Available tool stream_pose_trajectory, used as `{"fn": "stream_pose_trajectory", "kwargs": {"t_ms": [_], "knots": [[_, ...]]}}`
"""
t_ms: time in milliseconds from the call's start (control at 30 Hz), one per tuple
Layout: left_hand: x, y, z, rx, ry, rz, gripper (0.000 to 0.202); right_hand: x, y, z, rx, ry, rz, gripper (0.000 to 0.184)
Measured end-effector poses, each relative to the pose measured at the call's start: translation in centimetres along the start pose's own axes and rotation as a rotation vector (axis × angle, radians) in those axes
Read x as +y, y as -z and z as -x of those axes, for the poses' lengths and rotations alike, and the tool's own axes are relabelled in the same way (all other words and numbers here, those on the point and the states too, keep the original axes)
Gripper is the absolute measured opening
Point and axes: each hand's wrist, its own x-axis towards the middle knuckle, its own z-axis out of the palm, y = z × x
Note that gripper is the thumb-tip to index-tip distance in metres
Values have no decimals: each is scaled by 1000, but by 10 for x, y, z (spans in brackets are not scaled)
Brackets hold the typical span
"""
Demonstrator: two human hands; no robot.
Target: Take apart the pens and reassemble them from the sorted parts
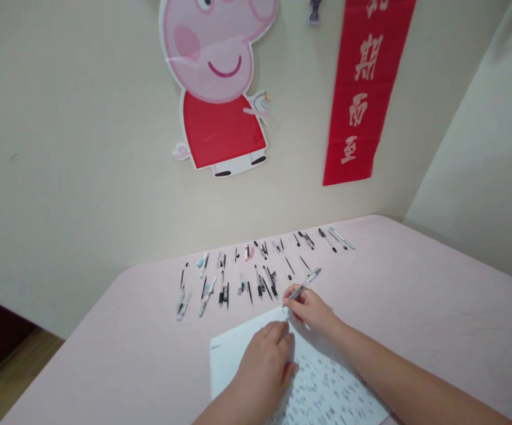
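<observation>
A pen (311,277) with a pale, clear-looking barrel slants up and right from my right hand (305,307), which pinches it low down. Its tip end points at the top edge of a white sheet of paper (229,354). Flat on the sheet lies my left hand (268,360), its fingers loosely bent and holding nothing. Many small dark marks cover the lower right part of the paper, and one short stroke is at its upper left corner. Beyond the sheet lie several disassembled pens (224,292), with barrels, caps and dark refills in small groups.
The pink tabletop (437,307) meets the wall at the back. A second row of pen parts (260,249) runs along that far edge. On the wall hang a cartoon pig cutout (222,130) and a red banner (357,159) with characters.
</observation>
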Motion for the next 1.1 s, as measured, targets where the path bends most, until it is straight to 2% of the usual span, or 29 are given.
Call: {"fn": "stream_pose_trajectory", "kwargs": {"t_ms": [133, 233, 300, 600, 1100], "knots": [[0, -5, 1, -31, 2, 5, 46, 13, 0, 3, -62, 38, 89, 8], [0, -2, 0, -54, 7, -5, 46, 21, 3, 4, -37, 111, 264, 1], [0, 0, -1, -64, 13, -13, 46, 23, 7, 4, -31, 135, 351, 4], [1, 3, 0, -61, 24, -18, 43, 11, 12, 5, -40, 110, 630, 7], [1, 3, 0, -76, 37, -41, 46, 10, 12, 8, -111, 141, 711, 6]]}}
